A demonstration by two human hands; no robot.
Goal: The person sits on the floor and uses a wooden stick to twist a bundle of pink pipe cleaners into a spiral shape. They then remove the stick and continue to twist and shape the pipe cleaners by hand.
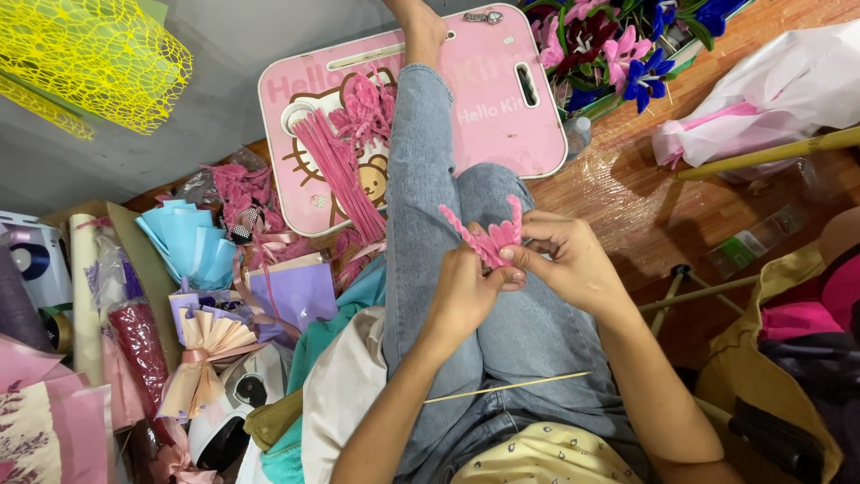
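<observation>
Both hands meet above my lap, over blue jeans. My left hand (466, 287) and my right hand (564, 255) pinch a small pink pipe-cleaner piece (491, 235) bent into loops, with two fuzzy ends sticking up. A thin wooden skewer (506, 387) lies across my thigh below the hands. My leg stretches out over a pink cartoon-printed folding table (497, 99). On that table lie a bundle of straight pink pipe cleaners (336, 170) and a heap of finished pink loops (365, 108).
Paper bouquet wraps in blue (188, 246), lilac (300, 291) and beige (210, 336) crowd the floor at left. Yellow mesh (98, 54) hangs top left. Pipe-cleaner flowers (618, 45) stand top right, beside white and pink wrapping (770, 90). A tan bag (779, 358) sits at right.
</observation>
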